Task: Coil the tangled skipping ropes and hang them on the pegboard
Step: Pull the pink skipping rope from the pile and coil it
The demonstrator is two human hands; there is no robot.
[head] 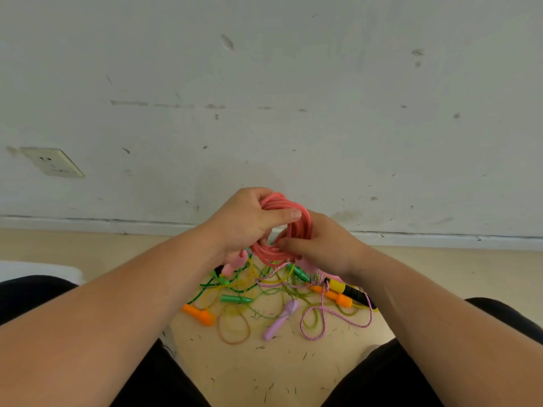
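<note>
A pink skipping rope point(296, 218) is wound into a tight coil and held up in front of the wall. My left hand point(244, 221) grips the coil's upper left side, thumb laid across its strands. My right hand point(323, 245) pinches the coil's lower right side. Two pale pink handles hang below the hands, one point(235, 264) under the left hand. On the floor beneath lies a tangle of ropes point(264, 289): green, yellow and a pink-white braided one point(311, 324), with orange point(199, 314), green point(235, 299), lilac point(280, 320) and black-yellow point(349, 290) handles. No pegboard is in view.
A scuffed white wall point(264, 98) rises close ahead, with a socket point(51, 161) low on its left. My knees in black trousers point(35, 292) flank the pile. The pale floor point(264, 371) is strewn with small dark bits.
</note>
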